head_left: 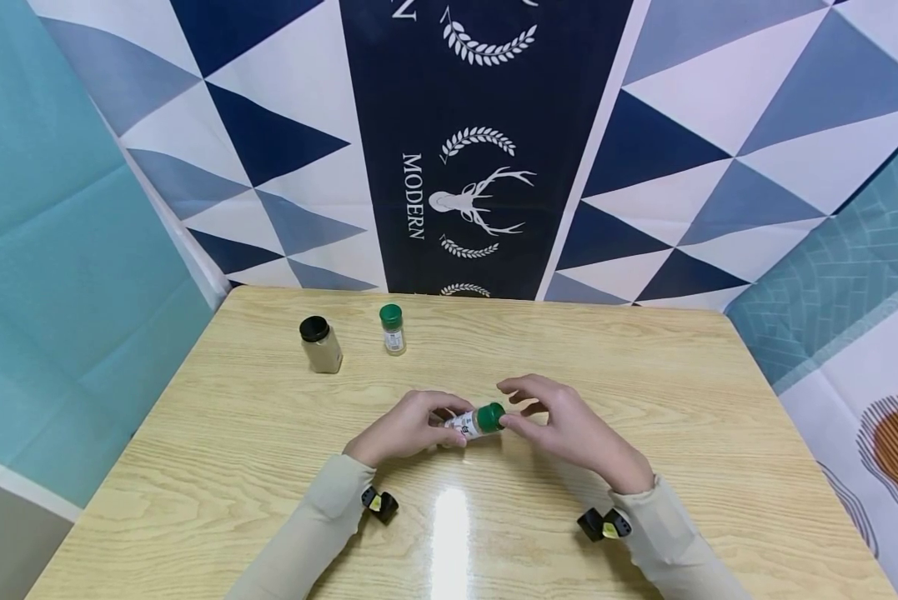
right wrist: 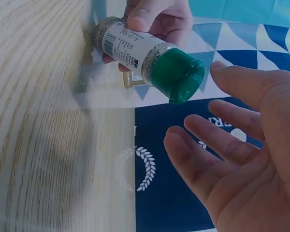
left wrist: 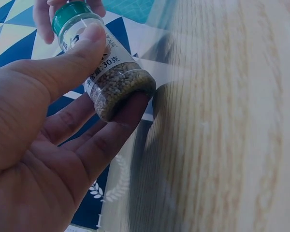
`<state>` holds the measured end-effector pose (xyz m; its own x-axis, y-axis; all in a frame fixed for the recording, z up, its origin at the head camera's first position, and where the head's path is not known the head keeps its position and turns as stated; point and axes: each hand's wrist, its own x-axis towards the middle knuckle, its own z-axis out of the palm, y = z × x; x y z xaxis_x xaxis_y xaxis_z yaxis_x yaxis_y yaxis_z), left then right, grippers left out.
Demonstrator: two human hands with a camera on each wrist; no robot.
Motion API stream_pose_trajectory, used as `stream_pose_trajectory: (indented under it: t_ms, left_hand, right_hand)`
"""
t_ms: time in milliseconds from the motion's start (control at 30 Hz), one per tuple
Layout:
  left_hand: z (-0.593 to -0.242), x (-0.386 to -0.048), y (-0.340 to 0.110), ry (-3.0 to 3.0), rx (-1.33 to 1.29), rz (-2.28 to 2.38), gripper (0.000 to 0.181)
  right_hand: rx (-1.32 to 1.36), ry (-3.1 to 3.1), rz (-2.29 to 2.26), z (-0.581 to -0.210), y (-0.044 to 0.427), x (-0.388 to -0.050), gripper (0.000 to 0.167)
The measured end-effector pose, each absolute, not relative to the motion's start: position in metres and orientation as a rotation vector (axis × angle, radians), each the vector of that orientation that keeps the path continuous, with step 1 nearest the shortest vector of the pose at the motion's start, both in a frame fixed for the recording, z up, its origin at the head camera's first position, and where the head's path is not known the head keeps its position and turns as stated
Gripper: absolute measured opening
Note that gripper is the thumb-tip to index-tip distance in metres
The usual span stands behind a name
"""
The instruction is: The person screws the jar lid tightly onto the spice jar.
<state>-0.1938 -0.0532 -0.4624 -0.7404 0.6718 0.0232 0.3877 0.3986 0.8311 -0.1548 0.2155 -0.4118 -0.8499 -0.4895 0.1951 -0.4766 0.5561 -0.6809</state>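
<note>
My left hand point(head_left: 409, 429) grips a small clear spice jar point(head_left: 464, 424) by its body, thumb across the white label, tilted sideways just over the table. Pale seeds point(left wrist: 120, 83) show through the jar's base in the left wrist view. The jar's green cap point(right wrist: 176, 75) points toward my right hand point(head_left: 564, 423). That hand holds nothing; its fingers are spread and gently bent beside the cap. A small gap separates thumb and cap in the right wrist view.
On the wooden table point(head_left: 253, 467), a second green-capped jar point(head_left: 393, 330) stands toward the back. Left of it is a black-lidded jar point(head_left: 321, 346) of beige contents. A patterned cloth point(head_left: 494, 100) hangs behind the table's far edge.
</note>
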Motion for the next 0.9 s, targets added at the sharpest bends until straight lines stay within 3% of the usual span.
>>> stream_pose_trajectory:
  t_ms: [400,900]
  left_hand:
    - [-0.4623,-0.1934,-0.0541,2.332,0.906,1.281,0.043]
    - [-0.4624,-0.194,-0.0541,2.342,0.906,1.262,0.043]
  right_hand:
    - [-0.912,2.712,-1.208,-0.4099,0.2139,-0.1525,0.046]
    - [-0.987,2.718,-1.189,-0.4156,0.2134,-0.1542,0.038]
